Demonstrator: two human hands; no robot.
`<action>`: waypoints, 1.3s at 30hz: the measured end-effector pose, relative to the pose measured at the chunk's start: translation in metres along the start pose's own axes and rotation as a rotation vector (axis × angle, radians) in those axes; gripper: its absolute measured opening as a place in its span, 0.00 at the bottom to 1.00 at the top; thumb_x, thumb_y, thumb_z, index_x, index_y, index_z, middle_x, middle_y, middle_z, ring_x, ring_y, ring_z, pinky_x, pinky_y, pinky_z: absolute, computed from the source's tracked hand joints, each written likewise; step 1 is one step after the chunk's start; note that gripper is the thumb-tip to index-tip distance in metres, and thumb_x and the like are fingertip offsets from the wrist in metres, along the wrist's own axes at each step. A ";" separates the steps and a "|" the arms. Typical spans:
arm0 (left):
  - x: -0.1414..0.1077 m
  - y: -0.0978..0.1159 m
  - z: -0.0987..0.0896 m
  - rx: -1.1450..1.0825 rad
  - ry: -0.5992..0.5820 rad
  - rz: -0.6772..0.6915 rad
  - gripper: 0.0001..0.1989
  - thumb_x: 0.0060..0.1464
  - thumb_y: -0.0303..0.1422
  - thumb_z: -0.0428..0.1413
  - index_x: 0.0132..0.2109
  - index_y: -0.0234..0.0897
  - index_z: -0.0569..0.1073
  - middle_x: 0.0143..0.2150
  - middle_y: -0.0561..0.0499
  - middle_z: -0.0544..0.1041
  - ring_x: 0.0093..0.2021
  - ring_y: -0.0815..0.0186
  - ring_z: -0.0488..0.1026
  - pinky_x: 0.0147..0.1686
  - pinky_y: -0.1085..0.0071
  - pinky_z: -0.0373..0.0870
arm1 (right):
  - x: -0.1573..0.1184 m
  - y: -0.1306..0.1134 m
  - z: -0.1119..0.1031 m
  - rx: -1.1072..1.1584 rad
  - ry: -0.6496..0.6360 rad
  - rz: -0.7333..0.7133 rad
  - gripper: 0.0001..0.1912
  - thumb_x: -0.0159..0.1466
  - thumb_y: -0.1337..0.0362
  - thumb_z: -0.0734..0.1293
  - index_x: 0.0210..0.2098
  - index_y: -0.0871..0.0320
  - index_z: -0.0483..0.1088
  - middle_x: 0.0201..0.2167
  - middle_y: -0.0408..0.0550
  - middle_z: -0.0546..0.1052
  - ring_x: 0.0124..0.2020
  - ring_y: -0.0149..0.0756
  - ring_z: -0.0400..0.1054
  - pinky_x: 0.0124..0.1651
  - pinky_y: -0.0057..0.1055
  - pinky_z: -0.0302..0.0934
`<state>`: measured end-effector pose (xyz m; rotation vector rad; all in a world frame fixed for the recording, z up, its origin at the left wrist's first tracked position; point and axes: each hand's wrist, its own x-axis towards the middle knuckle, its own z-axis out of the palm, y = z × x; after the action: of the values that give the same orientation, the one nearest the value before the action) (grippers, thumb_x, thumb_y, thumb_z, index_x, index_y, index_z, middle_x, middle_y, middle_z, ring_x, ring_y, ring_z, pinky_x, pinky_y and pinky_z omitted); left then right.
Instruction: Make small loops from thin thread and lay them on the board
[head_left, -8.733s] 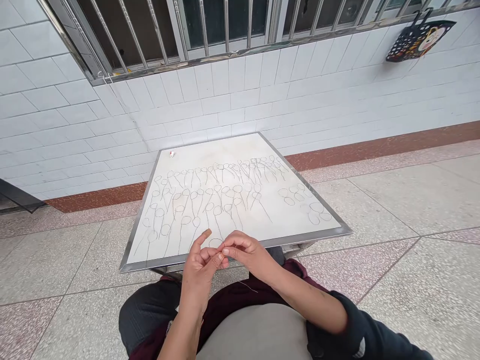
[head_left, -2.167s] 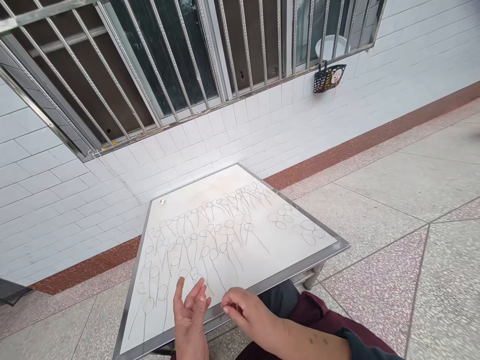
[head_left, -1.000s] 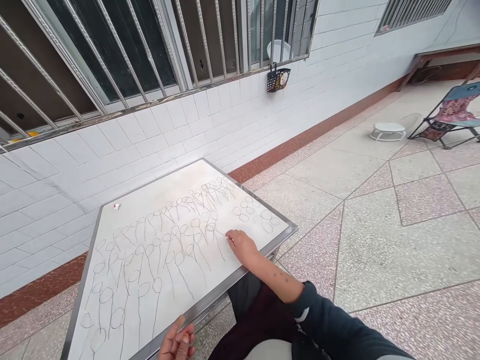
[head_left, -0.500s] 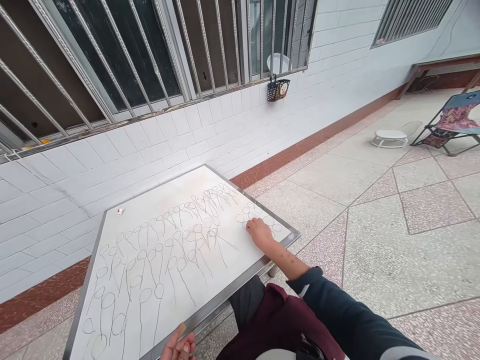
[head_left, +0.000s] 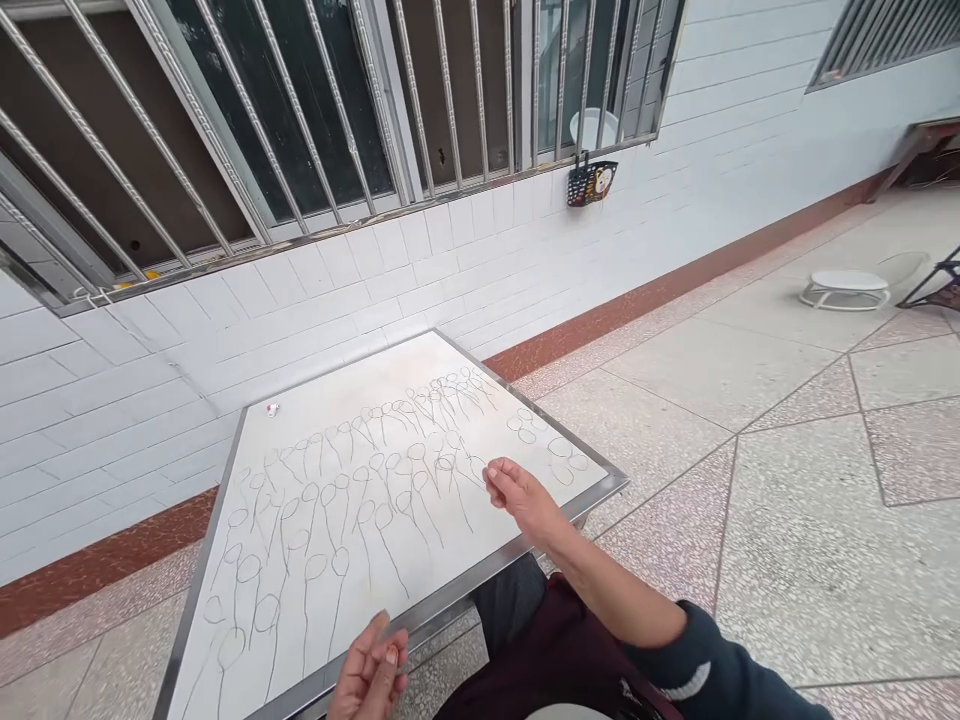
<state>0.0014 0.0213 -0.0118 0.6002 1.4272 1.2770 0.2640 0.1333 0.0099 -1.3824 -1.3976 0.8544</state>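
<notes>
A white table (head_left: 390, 375) with a metal rim bears rows of thin dark wire loops with long tails (head_left: 311, 500). Small wire rings without tails (head_left: 561, 447) lie near its right corner. My right hand (head_left: 525, 500) is over the right part of the table, thumb and fingers pinched together. A thin wire ring (head_left: 477, 465) shows at its fingertips, faint against the white top. At the near edge, my left hand (head_left: 371, 668) is closed with its fingertips together; what it pinches, if anything, is too small to make out.
A small red and white item (head_left: 272, 409) lies at the table's far left corner. Behind stands a white tiled wall (head_left: 337, 295) with a barred window. A small dark basket (head_left: 591, 184) hangs from the bars. A low white stool (head_left: 847, 288) stands on the floor at right.
My right hand has risen off the rings at the right corner and come nearer, its fingers now pinched. My left hand has come further into view. The whole view has shifted.
</notes>
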 end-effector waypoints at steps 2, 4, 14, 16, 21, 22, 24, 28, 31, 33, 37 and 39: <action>-0.009 0.023 0.019 0.030 -0.106 0.034 0.28 0.40 0.42 0.66 0.50 0.37 0.74 0.41 0.43 0.79 0.41 0.61 0.74 0.35 0.71 0.69 | -0.019 -0.025 0.013 0.377 -0.125 0.012 0.14 0.67 0.53 0.54 0.34 0.57 0.58 0.32 0.47 0.66 0.27 0.29 0.58 0.31 0.27 0.57; -0.017 0.048 0.039 0.052 -0.210 0.091 0.26 0.45 0.40 0.63 0.52 0.38 0.72 0.44 0.43 0.78 0.47 0.60 0.72 0.39 0.69 0.68 | -0.037 -0.048 0.023 0.804 -0.267 0.103 0.14 0.63 0.53 0.62 0.32 0.57 0.59 0.32 0.46 0.65 0.27 0.28 0.56 0.29 0.26 0.55; -0.038 0.075 0.069 -0.229 -0.211 0.247 0.27 0.51 0.32 0.61 0.57 0.41 0.65 0.41 0.48 0.76 0.46 0.65 0.70 0.50 0.66 0.63 | -0.079 -0.081 0.056 1.286 -0.549 0.352 0.09 0.63 0.63 0.67 0.32 0.59 0.62 0.30 0.42 0.64 0.28 0.24 0.57 0.31 0.22 0.53; -0.041 0.074 0.063 -0.192 -0.181 0.295 0.27 0.51 0.32 0.60 0.58 0.41 0.65 0.40 0.49 0.76 0.43 0.66 0.70 0.48 0.66 0.63 | -0.082 -0.082 0.057 1.150 -0.559 0.264 0.07 0.65 0.61 0.64 0.35 0.57 0.62 0.30 0.42 0.66 0.28 0.25 0.58 0.32 0.23 0.53; -0.050 0.078 0.052 -0.113 -0.134 0.375 0.26 0.51 0.33 0.60 0.57 0.44 0.64 0.38 0.51 0.76 0.42 0.67 0.69 0.49 0.67 0.63 | -0.083 -0.090 0.060 0.646 -0.423 -0.055 0.10 0.65 0.56 0.63 0.42 0.54 0.64 0.29 0.40 0.66 0.29 0.28 0.60 0.32 0.26 0.55; -0.052 0.079 0.052 -0.111 -0.138 0.381 0.26 0.51 0.33 0.60 0.57 0.44 0.65 0.37 0.51 0.76 0.42 0.68 0.69 0.49 0.68 0.63 | -0.082 -0.091 0.061 0.590 -0.382 -0.090 0.10 0.64 0.56 0.63 0.41 0.54 0.65 0.27 0.40 0.65 0.28 0.28 0.60 0.31 0.26 0.55; -0.055 0.079 0.053 -0.123 -0.154 0.384 0.27 0.51 0.32 0.61 0.57 0.45 0.65 0.37 0.52 0.76 0.42 0.68 0.69 0.48 0.69 0.64 | -0.082 -0.094 0.063 0.534 -0.323 -0.130 0.09 0.64 0.57 0.63 0.39 0.55 0.67 0.25 0.39 0.65 0.26 0.28 0.59 0.30 0.26 0.56; -0.060 0.079 0.054 -0.197 -0.223 0.319 0.29 0.50 0.31 0.61 0.59 0.44 0.63 0.37 0.52 0.76 0.44 0.68 0.69 0.48 0.70 0.64 | -0.083 -0.094 0.065 0.501 -0.272 -0.169 0.07 0.64 0.59 0.63 0.37 0.55 0.68 0.25 0.40 0.66 0.26 0.28 0.61 0.28 0.25 0.57; -0.064 0.079 0.053 -0.269 -0.279 0.253 0.29 0.51 0.31 0.61 0.59 0.43 0.63 0.37 0.51 0.76 0.45 0.67 0.70 0.49 0.69 0.64 | -0.086 -0.090 0.065 0.486 -0.261 -0.206 0.06 0.64 0.61 0.62 0.38 0.55 0.68 0.26 0.41 0.68 0.27 0.28 0.63 0.29 0.25 0.58; -0.067 0.079 0.052 -0.310 -0.296 0.230 0.27 0.51 0.31 0.60 0.59 0.42 0.64 0.37 0.50 0.75 0.43 0.67 0.70 0.48 0.68 0.65 | -0.088 -0.087 0.065 0.476 -0.264 -0.225 0.06 0.65 0.62 0.62 0.39 0.55 0.68 0.28 0.41 0.70 0.27 0.28 0.64 0.30 0.26 0.59; -0.068 0.080 0.052 -0.306 -0.261 0.209 0.24 0.51 0.31 0.61 0.55 0.40 0.68 0.32 0.53 0.73 0.37 0.69 0.71 0.43 0.71 0.67 | -0.091 -0.084 0.063 0.377 -0.251 -0.265 0.06 0.65 0.62 0.62 0.40 0.55 0.69 0.30 0.43 0.72 0.29 0.29 0.65 0.31 0.27 0.60; -0.067 0.080 0.052 -0.274 -0.237 0.206 0.24 0.49 0.31 0.62 0.54 0.39 0.68 0.30 0.55 0.71 0.34 0.70 0.70 0.41 0.72 0.67 | -0.091 -0.083 0.062 0.323 -0.249 -0.298 0.06 0.65 0.63 0.62 0.39 0.55 0.69 0.32 0.44 0.72 0.28 0.29 0.64 0.31 0.27 0.59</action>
<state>0.0472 0.0054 0.0944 0.6978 0.9945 1.4796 0.1708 0.0429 0.0561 -0.8203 -1.5269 1.0232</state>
